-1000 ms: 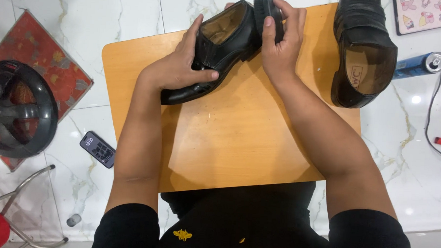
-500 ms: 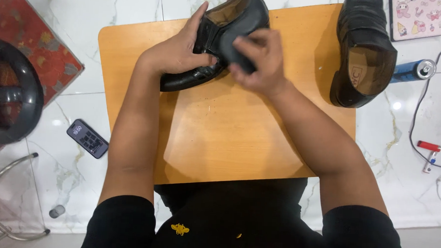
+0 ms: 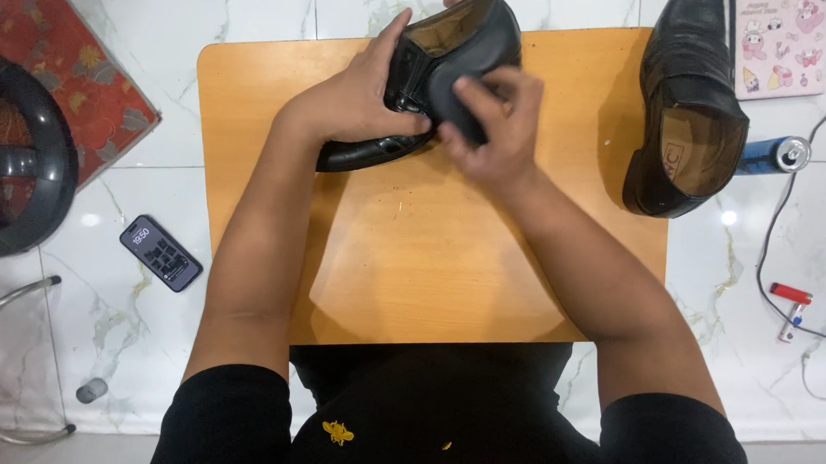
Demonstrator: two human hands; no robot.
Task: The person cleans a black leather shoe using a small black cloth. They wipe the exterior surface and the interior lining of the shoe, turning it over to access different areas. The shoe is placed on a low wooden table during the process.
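A black leather shoe point(image 3: 466, 32) lies tilted on the orange wooden table point(image 3: 431, 251), heel away from me and toe point(image 3: 361, 154) pointing left. My left hand point(image 3: 358, 104) grips its near side and steadies it. My right hand point(image 3: 496, 138) holds a black shoe brush point(image 3: 454, 102) and presses it against the shoe's side next to the left thumb. The brush is partly hidden by my fingers.
A second black shoe point(image 3: 687, 114) rests on the table's right edge. On the marble floor lie a phone point(image 3: 161, 253), a blue can point(image 3: 771, 155), a red lighter point(image 3: 789, 293), a pink card point(image 3: 781, 44) and a cable. A black wheel point(image 3: 13, 150) on a red mat point(image 3: 85, 78) sits left.
My right hand has brought the brush from the shoe's heel down to its near side. My left hand keeps its grip on the shoe. The view has shifted slightly.
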